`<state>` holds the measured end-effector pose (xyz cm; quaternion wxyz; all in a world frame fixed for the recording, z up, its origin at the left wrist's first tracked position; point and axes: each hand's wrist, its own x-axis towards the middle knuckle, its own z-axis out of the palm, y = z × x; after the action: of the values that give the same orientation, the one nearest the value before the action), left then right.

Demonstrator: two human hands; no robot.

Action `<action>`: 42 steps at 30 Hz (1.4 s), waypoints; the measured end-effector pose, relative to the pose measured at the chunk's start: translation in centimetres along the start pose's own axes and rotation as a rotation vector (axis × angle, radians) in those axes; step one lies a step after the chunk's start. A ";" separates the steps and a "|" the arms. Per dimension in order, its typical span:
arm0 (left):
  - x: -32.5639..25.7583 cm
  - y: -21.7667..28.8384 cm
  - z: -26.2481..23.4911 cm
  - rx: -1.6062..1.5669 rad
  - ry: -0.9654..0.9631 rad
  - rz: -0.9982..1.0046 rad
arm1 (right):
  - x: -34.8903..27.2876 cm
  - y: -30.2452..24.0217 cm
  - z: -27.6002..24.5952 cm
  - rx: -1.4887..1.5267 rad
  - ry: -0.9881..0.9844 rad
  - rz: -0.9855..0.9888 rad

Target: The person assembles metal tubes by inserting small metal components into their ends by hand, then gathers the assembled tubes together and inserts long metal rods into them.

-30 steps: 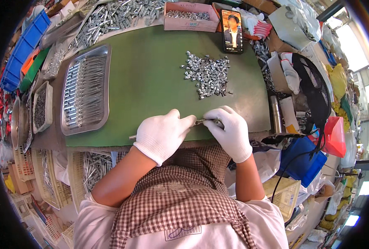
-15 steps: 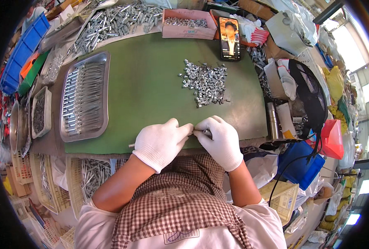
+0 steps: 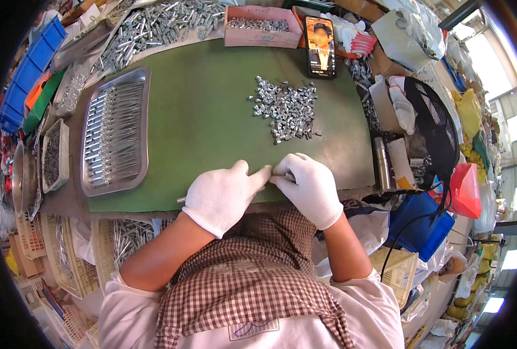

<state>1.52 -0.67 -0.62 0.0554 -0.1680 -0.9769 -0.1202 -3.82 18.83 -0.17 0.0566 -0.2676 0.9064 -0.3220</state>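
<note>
Both hands wear white knit gloves and meet at the near edge of the green work mat (image 3: 212, 116). My left hand (image 3: 220, 195) is closed round a thin metal rod (image 3: 181, 200); one end sticks out left of the palm, the rest is hidden. Thumb and fingers of my right hand (image 3: 311, 189) pinch a small silvery metal part (image 3: 289, 177), mostly covered by the glove, against my left fingertips. Whether rod and part touch cannot be seen. Beyond the hands lies a loose pile of small silvery metal fittings (image 3: 284, 107).
A steel tray (image 3: 144, 116) with rows of slim metal rods stands at the left. Behind the mat are a pink box (image 3: 264, 38) of small parts, a heap of metal pieces (image 3: 159, 26) and a propped phone (image 3: 320, 46). A metal cylinder (image 3: 382, 163) stands at the right edge.
The whole view has shifted slightly, so the mat and its things sit a little higher. Both hands keep their closed grips, fingertips together, with only a small shift of the right fingers.
</note>
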 end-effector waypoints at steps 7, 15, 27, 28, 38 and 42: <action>0.4 0.1 -0.5 0.053 -0.055 0.001 | 1.0 -0.1 0.9 1.118 0.327 0.077; 1.0 0.0 -0.5 0.046 -0.103 -0.010 | 3.2 0.0 3.6 1.878 0.374 0.021; 1.4 0.3 -1.3 0.025 -0.138 0.044 | 2.2 -0.5 5.2 1.354 0.449 -0.056; 1.7 0.5 -1.2 0.026 -0.141 0.044 | 2.2 -0.3 4.9 1.356 0.449 -0.054; -1.3 -1.2 -1.5 0.006 0.059 -0.005 | 2.9 0.4 3.9 1.898 0.387 0.036; -11.6 -3.1 -5.0 0.043 0.220 -0.404 | 2.3 0.3 2.3 1.814 0.412 0.135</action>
<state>11.71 -8.39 1.82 0.1401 0.0463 -0.9810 -0.1257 -5.23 16.57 -2.04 0.1008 -0.0055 0.3139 -0.9441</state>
